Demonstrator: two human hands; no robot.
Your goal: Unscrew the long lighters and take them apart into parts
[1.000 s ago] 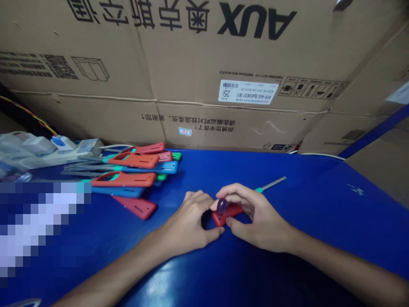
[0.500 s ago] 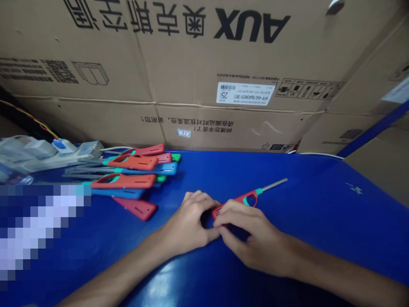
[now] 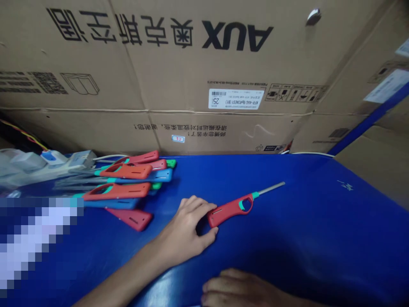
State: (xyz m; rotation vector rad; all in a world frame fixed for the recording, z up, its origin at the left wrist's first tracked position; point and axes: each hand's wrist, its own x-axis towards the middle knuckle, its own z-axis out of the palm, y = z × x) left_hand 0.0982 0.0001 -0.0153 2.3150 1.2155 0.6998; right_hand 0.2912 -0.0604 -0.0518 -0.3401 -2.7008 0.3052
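Observation:
A red gas lighter (image 3: 228,212) with a teal trigger and a metal barrel lies slanted on the blue table, its barrel pointing to the far right. My left hand (image 3: 188,226) is around the butt end of its handle, fingers on the far side and thumb on the near side. Close to the bottom edge is my right hand (image 3: 243,288), apart from the lighter, its fingers curled. What those fingers hold, if anything, is hidden.
Left of my hands lies a pile of red, orange, blue and green lighters (image 3: 128,192). Behind it is a power strip (image 3: 64,164) with plugs and cables. A large cardboard box (image 3: 179,76) walls off the back of the blue table (image 3: 306,238).
My right hand has come away from the lighter's handle and moved down toward the bottom edge. My left hand remains at the butt end. The whole view has shifted slightly.

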